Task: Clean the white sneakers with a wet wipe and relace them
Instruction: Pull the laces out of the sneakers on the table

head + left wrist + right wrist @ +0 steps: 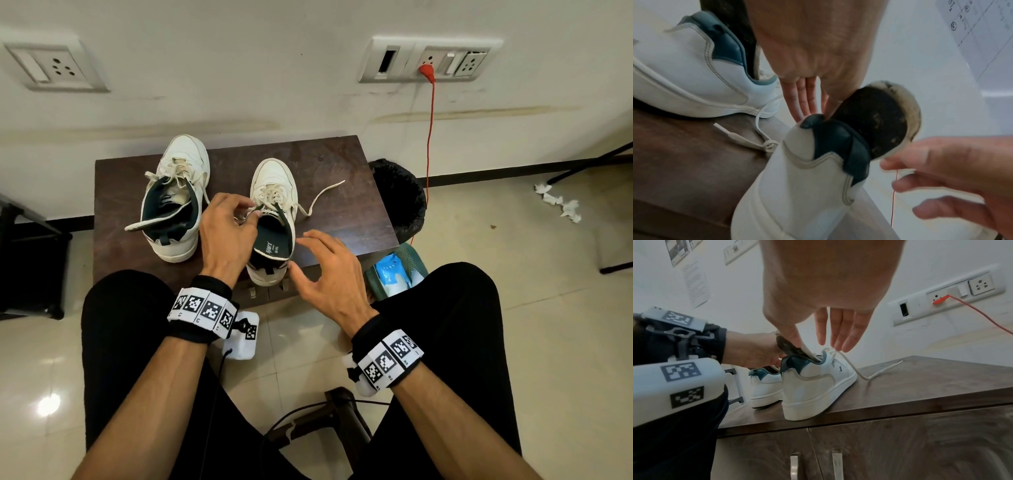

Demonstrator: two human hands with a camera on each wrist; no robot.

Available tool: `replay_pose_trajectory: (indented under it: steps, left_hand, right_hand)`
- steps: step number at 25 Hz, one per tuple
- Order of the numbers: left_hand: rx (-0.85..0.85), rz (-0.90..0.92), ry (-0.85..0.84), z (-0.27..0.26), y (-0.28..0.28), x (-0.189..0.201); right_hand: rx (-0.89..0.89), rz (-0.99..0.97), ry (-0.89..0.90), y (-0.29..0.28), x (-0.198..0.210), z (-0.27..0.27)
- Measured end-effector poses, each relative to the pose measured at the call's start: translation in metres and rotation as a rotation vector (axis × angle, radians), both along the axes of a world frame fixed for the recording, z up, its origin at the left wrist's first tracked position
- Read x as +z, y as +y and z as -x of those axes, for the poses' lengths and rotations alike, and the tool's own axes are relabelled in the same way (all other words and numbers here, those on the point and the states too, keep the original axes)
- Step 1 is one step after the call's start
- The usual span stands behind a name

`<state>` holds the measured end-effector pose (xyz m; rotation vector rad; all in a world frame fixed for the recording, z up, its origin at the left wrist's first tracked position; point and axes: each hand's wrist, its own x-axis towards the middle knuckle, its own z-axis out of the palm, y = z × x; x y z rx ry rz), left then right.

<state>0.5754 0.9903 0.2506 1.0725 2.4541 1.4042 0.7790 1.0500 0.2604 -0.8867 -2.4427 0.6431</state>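
Two white sneakers on a brown cabinet point(342, 212): near sneaker point(274, 185) at the front edge, insole point(272, 245) printed "Sparx"; far sneaker point(178, 192) to its left. Left hand point(227, 233) pinches a lace point(255, 213) at the tongue. Right hand point(329, 270) hovers with fingers spread, holding nothing, beside the heel.

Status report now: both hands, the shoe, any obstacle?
Left hand pinches lace at near shoe. Right hand open beside its heel. Insole sticks out. Second shoe aside, not blocking.

A black-lined bin point(399, 195) stands beside the cabinet point(342, 164); a red cord point(430, 137) hangs from the wall socket point(428, 60).
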Motion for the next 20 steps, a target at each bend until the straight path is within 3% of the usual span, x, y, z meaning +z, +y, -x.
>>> replay_pose_trajectory:
  steps: [5,11,14,20]
  left_hand:
    - [-0.037,-0.095,0.087,-0.012,-0.003,0.017]
    - [-0.286,-0.187,0.309,-0.073,0.009,0.056]
    - [-0.410,-0.113,0.292,-0.109,0.023,0.061]
    - [-0.460,0.093,0.280,-0.140,0.021,0.047]
  right_hand:
    - [-0.107,0.015,-0.031,0.012,-0.003,-0.016]
    - [-0.194,0.076,-0.034,0.033,0.004,-0.038]
    - [-0.210,0.098,0.022,0.048,0.011,-0.050]
    - [-0.269,0.191,0.163,0.062,0.027,-0.063]
